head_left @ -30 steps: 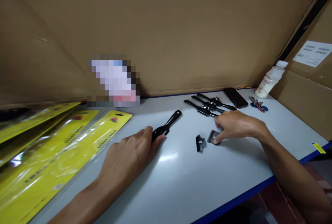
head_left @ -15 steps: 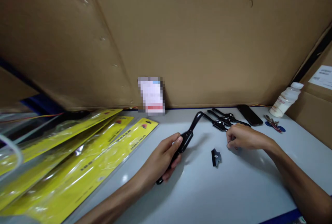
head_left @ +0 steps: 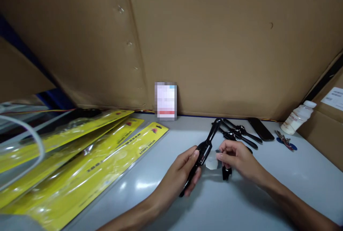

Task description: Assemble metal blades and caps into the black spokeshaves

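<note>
My left hand (head_left: 184,170) is wrapped around one handle of a black spokeshave (head_left: 213,131), which tilts up and away to the right. In my right hand (head_left: 238,156), thumb and fingers pinch a thin, flat metal blade (head_left: 211,161). The blade is right beside the spokeshave's middle; whether the two touch I cannot tell. Below my right fingertips, a small black cap piece (head_left: 226,174) lies on the table, its upper part covered by the fingers. Several more black spokeshaves (head_left: 238,131) lie just beyond my right hand.
Yellow-backed clear plastic packages (head_left: 112,166) spread over the left side. A blurred-out upright card or screen (head_left: 165,100) leans on the cardboard wall (head_left: 209,45). Farther right are a black phone (head_left: 261,129), keys (head_left: 285,141) and a white-capped bottle (head_left: 298,117).
My right hand has moved left towards the spokeshave, and a flat blade now shows in its fingers. My left hand still grips the spokeshave, now turned slightly. The view has shifted a little.
</note>
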Demonstrator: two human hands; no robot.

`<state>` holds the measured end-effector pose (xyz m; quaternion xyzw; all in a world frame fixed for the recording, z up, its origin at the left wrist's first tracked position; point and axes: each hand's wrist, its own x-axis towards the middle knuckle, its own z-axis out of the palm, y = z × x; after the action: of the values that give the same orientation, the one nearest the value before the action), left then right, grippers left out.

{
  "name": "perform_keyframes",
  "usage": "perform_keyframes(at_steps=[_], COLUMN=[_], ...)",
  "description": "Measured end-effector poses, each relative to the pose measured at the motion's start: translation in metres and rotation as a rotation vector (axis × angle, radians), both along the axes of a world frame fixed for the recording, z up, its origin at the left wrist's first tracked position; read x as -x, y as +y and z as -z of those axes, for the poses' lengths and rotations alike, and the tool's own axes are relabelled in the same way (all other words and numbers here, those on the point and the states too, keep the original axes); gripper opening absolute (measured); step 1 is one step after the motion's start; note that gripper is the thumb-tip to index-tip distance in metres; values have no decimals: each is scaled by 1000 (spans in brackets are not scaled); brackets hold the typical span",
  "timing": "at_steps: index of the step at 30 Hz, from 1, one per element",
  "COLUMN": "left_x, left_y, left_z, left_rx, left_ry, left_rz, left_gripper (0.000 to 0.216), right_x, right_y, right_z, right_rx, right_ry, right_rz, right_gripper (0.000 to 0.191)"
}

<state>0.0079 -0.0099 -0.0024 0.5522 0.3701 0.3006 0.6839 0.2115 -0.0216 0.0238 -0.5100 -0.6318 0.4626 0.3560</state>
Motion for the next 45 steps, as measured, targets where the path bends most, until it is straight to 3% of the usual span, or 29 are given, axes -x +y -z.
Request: perform_keyframes(at_steps=[4,14,23,29,38,45], left_x=[0,1,-4,-3,-2,0], left_y=[-4,-2,-11,-11,-7,-9], left_z=[-3,-3,-5,-5,-2,-5], left_rx=[30,134,58,61,71,103], left_ry=[9,-77,-29,4,55,121], left_rz=[1,-38,107,99,110,91], left_gripper=[53,50,58,57,55,52], right_x=[0,-3,6,9,6,-20], right_y=[-1,-2,-4,-5,-4,2], right_z=[-2,-4,6,6,0,-24], right_rx=[36,88,208,197,149,-237], right_ry=[96,118,283,282,141,-348], right_rz=[-7,-25,-71,-64,-23,124], right_gripper=[39,37,30,27,22,24])
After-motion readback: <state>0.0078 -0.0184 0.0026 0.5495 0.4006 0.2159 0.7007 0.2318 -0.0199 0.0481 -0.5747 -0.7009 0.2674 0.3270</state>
